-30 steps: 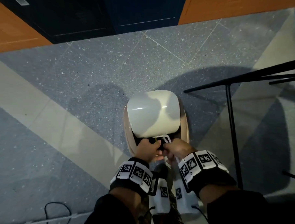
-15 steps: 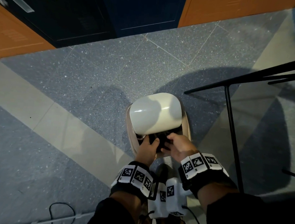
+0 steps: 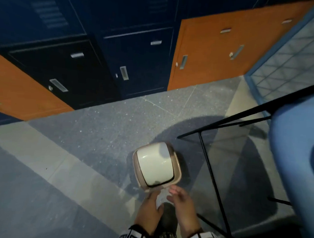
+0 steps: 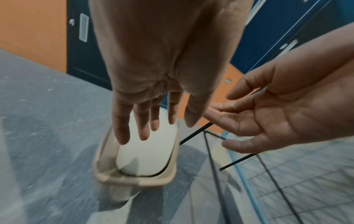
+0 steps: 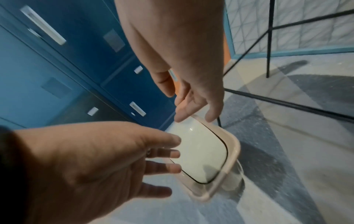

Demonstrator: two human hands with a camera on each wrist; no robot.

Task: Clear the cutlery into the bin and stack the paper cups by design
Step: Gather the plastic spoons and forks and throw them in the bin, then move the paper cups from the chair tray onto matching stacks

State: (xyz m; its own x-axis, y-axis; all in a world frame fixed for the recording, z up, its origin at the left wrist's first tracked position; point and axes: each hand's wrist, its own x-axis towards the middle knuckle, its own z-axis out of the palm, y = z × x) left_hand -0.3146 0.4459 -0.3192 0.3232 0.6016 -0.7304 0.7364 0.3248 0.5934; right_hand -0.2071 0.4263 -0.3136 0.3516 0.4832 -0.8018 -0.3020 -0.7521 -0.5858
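Observation:
A beige bin (image 3: 178, 164) with a white swing lid (image 3: 155, 165) stands on the floor, and the lid lies level in its frame. My left hand (image 3: 149, 208) and right hand (image 3: 180, 201) hover just short of the bin's near edge. Both are empty, with their fingers straight and spread. In the left wrist view my left fingers (image 4: 145, 121) hang above the lid (image 4: 145, 157), and my right hand (image 4: 268, 118) shows an empty palm. The right wrist view shows both hands above the bin's rim (image 5: 234, 145). No cutlery or paper cups are in view.
Thin black table legs (image 3: 209, 168) stand just right of the bin. A blue padded seat (image 3: 294, 161) fills the right edge. Dark blue lockers (image 3: 137, 64) and orange lockers (image 3: 227, 50) line the far wall. Grey and beige floor tiles (image 3: 60, 168) lie to the left.
Both hands were at the bin's opening under the tilted lid, holding white pieces. They have pulled back empty and the lid has swung level. The head camera has lifted.

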